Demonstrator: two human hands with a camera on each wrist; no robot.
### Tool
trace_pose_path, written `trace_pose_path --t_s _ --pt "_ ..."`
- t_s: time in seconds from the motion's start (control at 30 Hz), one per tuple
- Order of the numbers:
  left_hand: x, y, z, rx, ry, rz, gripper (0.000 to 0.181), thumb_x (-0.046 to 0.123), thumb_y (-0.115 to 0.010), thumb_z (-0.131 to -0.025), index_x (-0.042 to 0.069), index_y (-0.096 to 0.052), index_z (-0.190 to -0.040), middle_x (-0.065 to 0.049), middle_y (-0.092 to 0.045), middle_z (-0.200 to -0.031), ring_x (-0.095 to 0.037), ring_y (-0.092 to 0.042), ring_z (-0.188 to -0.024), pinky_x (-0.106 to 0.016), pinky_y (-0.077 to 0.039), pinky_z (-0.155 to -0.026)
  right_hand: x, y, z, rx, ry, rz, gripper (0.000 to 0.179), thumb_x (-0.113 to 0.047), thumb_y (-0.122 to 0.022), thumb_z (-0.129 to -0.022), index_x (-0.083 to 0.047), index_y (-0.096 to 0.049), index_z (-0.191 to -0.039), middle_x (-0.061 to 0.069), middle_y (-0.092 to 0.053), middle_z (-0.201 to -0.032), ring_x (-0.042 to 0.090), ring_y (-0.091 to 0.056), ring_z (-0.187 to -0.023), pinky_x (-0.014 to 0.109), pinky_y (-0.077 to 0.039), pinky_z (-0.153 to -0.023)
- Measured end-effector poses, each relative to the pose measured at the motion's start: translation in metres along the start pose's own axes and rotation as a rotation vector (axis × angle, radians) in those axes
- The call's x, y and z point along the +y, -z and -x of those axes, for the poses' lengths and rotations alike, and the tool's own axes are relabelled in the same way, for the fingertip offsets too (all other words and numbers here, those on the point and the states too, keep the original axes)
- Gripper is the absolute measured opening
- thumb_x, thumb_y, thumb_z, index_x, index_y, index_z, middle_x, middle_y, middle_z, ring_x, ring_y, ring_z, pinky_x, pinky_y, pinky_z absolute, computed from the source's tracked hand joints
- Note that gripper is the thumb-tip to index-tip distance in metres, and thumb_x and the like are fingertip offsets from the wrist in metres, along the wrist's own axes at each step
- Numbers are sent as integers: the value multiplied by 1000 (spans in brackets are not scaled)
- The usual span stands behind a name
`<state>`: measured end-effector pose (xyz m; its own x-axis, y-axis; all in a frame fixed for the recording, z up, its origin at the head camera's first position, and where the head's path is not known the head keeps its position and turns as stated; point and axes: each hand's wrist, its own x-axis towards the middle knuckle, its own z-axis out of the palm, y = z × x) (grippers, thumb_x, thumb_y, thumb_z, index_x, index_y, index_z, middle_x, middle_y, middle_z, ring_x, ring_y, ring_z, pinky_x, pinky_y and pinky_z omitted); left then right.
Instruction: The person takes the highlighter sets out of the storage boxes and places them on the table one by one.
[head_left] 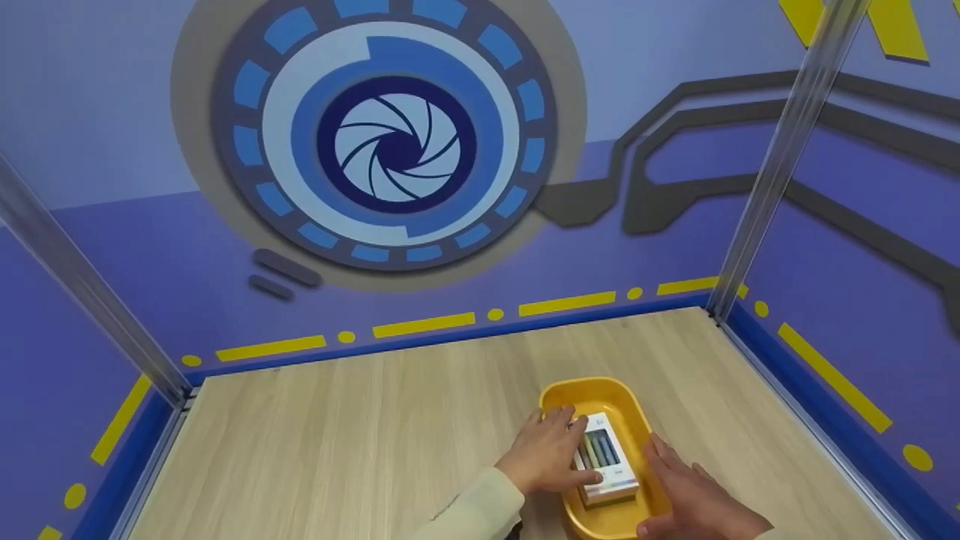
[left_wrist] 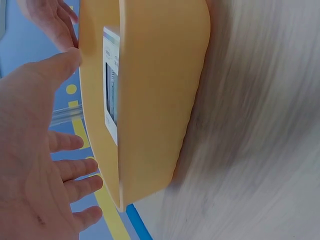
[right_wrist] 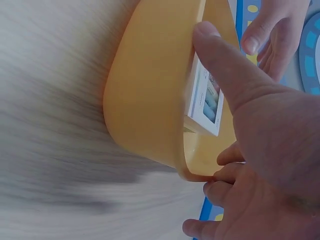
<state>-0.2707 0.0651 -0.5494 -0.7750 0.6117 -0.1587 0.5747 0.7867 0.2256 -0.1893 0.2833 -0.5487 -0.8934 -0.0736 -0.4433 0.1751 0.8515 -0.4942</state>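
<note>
A yellow plastic tray (head_left: 628, 405) stands on the table, and a white box (head_left: 621, 489) lies inside it. Coloured sticks like crayons (head_left: 602, 448) show through the window in the box. My left hand (head_left: 546, 452) is over the tray's left side, with its fingers spread and overlapping the box in the head view. In the left wrist view, its palm (left_wrist: 25, 135) faces the tray and its fingers look loose. At the tray's right side is my right hand (head_left: 694, 491), its fingers along the wall and its thumb (right_wrist: 215, 42) at the rim.
The wooden table (head_left: 337, 450) extends left of the tray. Printed blue-purple wall panels (head_left: 120, 262) enclose it at the back and sides. Metal corner posts (head_left: 772, 165) rise at both back corners.
</note>
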Motion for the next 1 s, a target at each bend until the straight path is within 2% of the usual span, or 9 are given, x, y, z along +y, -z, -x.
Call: trace_pose_path --t_s 0.2,0.33,0.6,0.73,1.0 --pt "2 -2 -2 -11 -22 -24 87 77 -45 -72 34 -22 -144 8 -22 -151 -14 -24 -139 -43 -18 -115 -2 1 3 -18 -61 -95 124 -54 -76 -53 -22 -3 -148 5 1 -156 49 -4 -135 69 -2 -101" --pt "5 -5 -5 -23 -6 -11 86 76 -47 -72 35 -23 -143 10 -22 -151 -14 -24 -139 -43 -17 -115 -2 1 3 7 -18 -82 125 -55 -76 -51 -21 -5 -148 8 -1 -155 47 -6 -136 67 -3 -104" --pt "8 -10 -11 -34 -12 -82 87 77 -47 -70 34 -24 -143 7 -25 -151 -15 -25 -138 -43 -19 -115 -3 0 0 23 57 -35 126 -52 -78 -52 -9 -6 -147 16 -3 -154 42 -8 -138 60 1 -110" --pt "7 -11 -12 -56 -13 -64 89 77 -49 -68 37 -23 -143 7 -23 -151 -16 -25 -138 -43 -17 -115 -4 0 0 16 54 -27 125 -50 -78 -54 -9 -7 -147 14 -1 -154 40 -7 -139 60 2 -110" --pt "5 -14 -17 -76 -2 -45 92 77 -53 -66 36 -24 -142 4 -25 -151 -18 -26 -138 -44 -17 -115 -5 2 -1 -17 -1 -115 127 -52 -78 -50 -15 -6 -148 14 1 -154 46 -2 -137 64 7 -105"
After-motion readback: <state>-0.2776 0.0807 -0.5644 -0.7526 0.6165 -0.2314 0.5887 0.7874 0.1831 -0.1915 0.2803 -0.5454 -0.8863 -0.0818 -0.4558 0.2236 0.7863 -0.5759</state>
